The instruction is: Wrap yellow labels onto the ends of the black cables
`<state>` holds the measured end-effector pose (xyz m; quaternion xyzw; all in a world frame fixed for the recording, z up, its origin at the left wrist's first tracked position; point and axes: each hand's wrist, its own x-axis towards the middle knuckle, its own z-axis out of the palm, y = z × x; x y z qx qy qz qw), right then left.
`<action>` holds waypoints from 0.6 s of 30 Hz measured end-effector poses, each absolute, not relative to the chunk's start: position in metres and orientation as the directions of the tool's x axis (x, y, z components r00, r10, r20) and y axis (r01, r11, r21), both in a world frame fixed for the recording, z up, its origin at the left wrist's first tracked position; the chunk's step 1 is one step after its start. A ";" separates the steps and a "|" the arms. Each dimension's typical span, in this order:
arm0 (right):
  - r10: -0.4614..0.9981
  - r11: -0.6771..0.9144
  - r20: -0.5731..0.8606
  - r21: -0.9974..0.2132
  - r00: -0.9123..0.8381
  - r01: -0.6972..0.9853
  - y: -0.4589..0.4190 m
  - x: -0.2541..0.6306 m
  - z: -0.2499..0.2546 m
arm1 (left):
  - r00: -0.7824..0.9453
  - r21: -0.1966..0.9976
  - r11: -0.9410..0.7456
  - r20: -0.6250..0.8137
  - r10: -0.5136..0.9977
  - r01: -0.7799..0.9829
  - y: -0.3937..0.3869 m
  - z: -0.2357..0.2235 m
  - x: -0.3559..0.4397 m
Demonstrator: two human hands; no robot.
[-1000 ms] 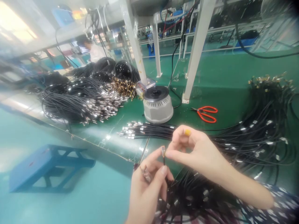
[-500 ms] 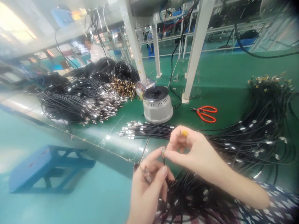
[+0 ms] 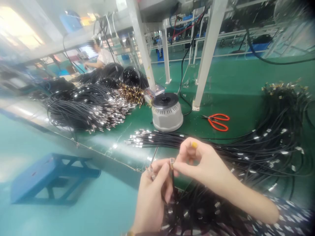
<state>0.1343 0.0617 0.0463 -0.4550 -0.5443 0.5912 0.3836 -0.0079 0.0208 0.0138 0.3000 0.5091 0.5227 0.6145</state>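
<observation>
Between my two hands stands the end of a black cable with a small silver metal connector [image 3: 171, 161] on top. My left hand [image 3: 154, 191] is closed, its thumb and bent fingers around the cable just below the connector. More silver connector ends [image 3: 150, 172] stick out between its fingers. My right hand [image 3: 199, 160] pinches at the connector from the right, thumb and fingertip against it; a yellow wrap [image 3: 194, 145] covers part of one finger. Below my hands, a heap of black cables [image 3: 197, 206] lies over my lap.
A bundle of black cables [image 3: 162, 138] lies along the green bench. Behind it stand a round grey machine with a black top [image 3: 167, 113] and red-handled scissors [image 3: 219, 122]. Big cable coils [image 3: 73, 108] fill the left side. A blue stool [image 3: 49, 177] is on the floor; a person [image 3: 102, 56] sits beyond.
My left thumb has moved up nearer to the connector, and the left fingers have closed in around the cable. My right hand keeps its pinch, slightly lower in view.
</observation>
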 end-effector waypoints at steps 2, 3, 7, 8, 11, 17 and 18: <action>0.953 -0.115 -0.121 -0.993 -0.279 0.036 0.063 0.134 0.046 | -0.029 0.894 0.298 -0.326 0.945 -0.335 0.020 0.013 -0.009; 0.957 -0.113 -0.119 -0.993 -0.266 0.039 0.063 0.134 0.045 | -0.004 0.895 0.311 -0.329 0.944 -0.319 0.019 0.012 -0.010; 0.953 -0.150 -0.144 -0.989 -0.266 -0.002 0.063 0.136 0.041 | 0.026 0.903 0.323 -0.329 0.944 -0.285 0.018 0.010 -0.014; 0.944 -0.179 -0.160 -0.983 -0.288 -0.043 0.063 0.137 0.039 | 0.011 0.903 0.317 -0.328 0.945 -0.291 0.018 0.009 -0.014; 0.926 -0.259 -0.209 -0.957 -0.313 -0.128 0.062 0.139 0.031 | -0.023 0.900 0.318 -0.339 0.940 -0.299 0.019 0.009 -0.014; 0.950 -0.230 -0.190 -0.963 -0.248 -0.143 0.060 0.138 0.021 | -0.031 0.901 0.313 -0.337 0.941 -0.302 0.019 0.009 -0.015; 0.952 -0.221 -0.178 -0.963 -0.251 -0.154 0.060 0.136 0.021 | -0.033 0.900 0.313 -0.338 0.940 -0.302 0.019 0.010 -0.016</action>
